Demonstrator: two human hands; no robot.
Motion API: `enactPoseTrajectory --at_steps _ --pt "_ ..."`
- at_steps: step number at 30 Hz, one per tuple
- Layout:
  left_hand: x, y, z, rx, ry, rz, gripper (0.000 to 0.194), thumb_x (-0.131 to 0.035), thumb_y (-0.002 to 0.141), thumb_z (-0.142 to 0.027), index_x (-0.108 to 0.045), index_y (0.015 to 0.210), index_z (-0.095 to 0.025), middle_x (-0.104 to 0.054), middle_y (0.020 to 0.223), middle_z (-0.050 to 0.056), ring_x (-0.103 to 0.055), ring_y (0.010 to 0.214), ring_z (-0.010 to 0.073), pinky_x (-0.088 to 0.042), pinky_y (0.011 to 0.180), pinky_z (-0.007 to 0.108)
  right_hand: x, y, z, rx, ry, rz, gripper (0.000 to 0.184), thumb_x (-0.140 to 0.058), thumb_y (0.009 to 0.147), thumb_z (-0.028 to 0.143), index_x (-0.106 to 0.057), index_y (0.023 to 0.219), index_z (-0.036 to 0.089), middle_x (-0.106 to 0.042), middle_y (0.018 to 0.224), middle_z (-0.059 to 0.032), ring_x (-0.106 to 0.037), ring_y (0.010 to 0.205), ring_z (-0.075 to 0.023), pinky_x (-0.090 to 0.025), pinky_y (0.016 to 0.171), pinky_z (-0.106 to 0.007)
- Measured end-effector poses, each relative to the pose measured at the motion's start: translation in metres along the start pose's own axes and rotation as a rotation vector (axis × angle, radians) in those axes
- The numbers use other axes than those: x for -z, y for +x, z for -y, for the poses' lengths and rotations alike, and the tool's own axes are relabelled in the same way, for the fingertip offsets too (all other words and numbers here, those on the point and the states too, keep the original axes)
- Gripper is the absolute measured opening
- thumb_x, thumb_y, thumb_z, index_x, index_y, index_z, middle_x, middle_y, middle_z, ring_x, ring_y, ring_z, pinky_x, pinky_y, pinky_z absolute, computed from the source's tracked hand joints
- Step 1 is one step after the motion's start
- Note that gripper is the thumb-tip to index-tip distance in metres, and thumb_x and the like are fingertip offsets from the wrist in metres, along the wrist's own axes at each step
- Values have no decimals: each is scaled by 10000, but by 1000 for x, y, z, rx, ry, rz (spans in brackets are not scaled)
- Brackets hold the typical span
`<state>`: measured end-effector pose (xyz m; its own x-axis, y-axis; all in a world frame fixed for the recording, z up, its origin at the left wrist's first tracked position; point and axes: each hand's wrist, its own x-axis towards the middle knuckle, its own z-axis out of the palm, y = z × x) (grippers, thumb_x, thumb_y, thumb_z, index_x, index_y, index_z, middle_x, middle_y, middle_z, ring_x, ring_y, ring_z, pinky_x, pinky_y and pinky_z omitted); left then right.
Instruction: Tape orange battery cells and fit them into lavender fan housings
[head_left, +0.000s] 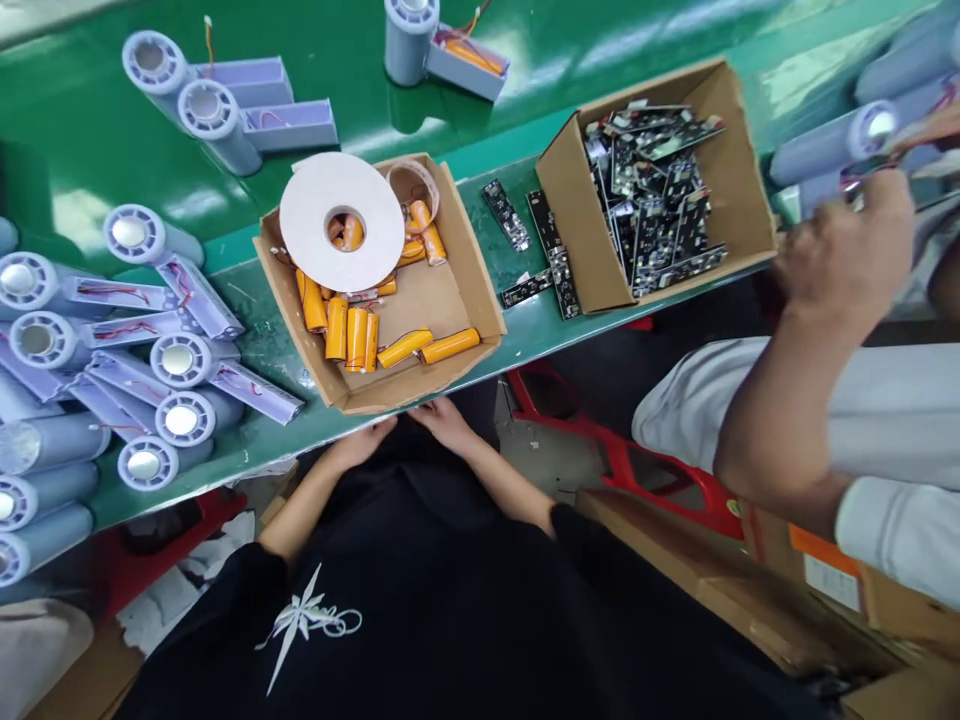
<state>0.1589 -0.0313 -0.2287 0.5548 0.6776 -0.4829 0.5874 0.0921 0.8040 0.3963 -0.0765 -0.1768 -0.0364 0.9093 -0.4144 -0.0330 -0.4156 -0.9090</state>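
Observation:
My left hand [364, 444] rests at the table's front edge, just below the cardboard box [469, 265] of orange-wrapped battery cells. Close beside it, my right hand [448, 424] lies against the same edge. Both hands have their fingers stretched out, partly hidden by the edge and the dark shirt, and nothing shows in them. In the box nearest them are several orange battery cells [406, 347] and a white tape roll [300, 225], which lies across its back left corner.
Lavender fan-like housings [187, 360] crowd the left of the green table [360, 90]. Loose circuit boards [506, 214] lie between the battery box and a second box [559, 200] full of boards. At right, a co-worker's hands [847, 240] work at another housing. Red stools [630, 460] stand below.

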Motion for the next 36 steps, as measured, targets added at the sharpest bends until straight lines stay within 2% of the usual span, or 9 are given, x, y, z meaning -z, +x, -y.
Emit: enactPoseTrajectory --at_steps 5,12,15,18,20,23,27,31,36 --pt "16 -52 -57 -88 250 201 654 -545 1097 -401 -398 1707 -217 -599 1644 178 -694 1394 354 -561 1180 527 -14 -30 -27 401 -443 149 220 -714 1053 326 -778 1237 225 -771 1323 -125 -756 1230 -247 -632 1107 -443" --pt "79 -85 -158 -546 300 175 418 -481 1128 -211 -602 1528 -196 -848 1007 52 -805 811 168 -610 770 243 22 -49 72 534 -875 396 278 -639 1075 251 -707 1334 177 -847 1131 -147 -837 1018 -293 -669 913 -412" --pt "116 -78 -196 -644 252 98 327 -447 1169 -267 -759 1228 -189 -824 864 19 -721 622 103 -559 669 199 27 -39 98 398 -710 489 316 -675 1034 256 -698 1342 191 -852 1101 -128 -840 964 -274 -656 894 -390" --pt "148 -45 -220 -643 531 -164 350 -499 1158 -337 -796 1057 -185 -829 897 57 -769 780 159 -578 768 261 31 -27 108 281 -174 555 256 -756 997 394 -683 1164 215 -848 1141 -105 -843 1025 -241 -649 951 -377" --pt "166 -11 -226 -573 856 -267 276 -666 1081 -411 -805 1133 -178 -839 1130 120 -773 1095 275 -590 961 375 34 -19 117 236 108 518 365 -853 924 485 -654 1081 223 -843 1170 -110 -835 1093 -245 -644 984 -386" --pt "192 37 -222 -444 1205 -217 535 -832 949 -450 -739 1348 -106 -740 1427 193 -605 1400 410 -485 1191 561 41 -4 140 274 240 345 471 -976 797 492 -667 1036 227 -847 1128 -99 -822 1123 -253 -634 1011 -388" --pt "220 63 -213 -467 1324 -156 422 -706 1001 -311 -714 1348 -70 -744 1388 143 -562 1395 387 -467 1215 571 57 14 175 286 289 204 608 -987 772 507 -648 1196 233 -845 1023 -65 -832 1029 -246 -643 995 -395" --pt "235 34 -212 -734 1276 -170 356 -680 922 -144 -723 1276 -146 -739 1374 141 -625 1286 338 -431 1271 631 72 20 194 251 169 245 659 -961 811 478 -597 1289 208 -821 967 -46 -813 897 -204 -652 877 -337" --pt "220 -34 -215 -860 1109 -196 440 -584 942 -88 -678 1367 -156 -716 1365 155 -549 1407 390 -394 1293 717 68 16 210 311 -13 298 792 -805 963 445 -393 1601 222 -794 1129 -66 -788 1090 -221 -638 1003 -382"
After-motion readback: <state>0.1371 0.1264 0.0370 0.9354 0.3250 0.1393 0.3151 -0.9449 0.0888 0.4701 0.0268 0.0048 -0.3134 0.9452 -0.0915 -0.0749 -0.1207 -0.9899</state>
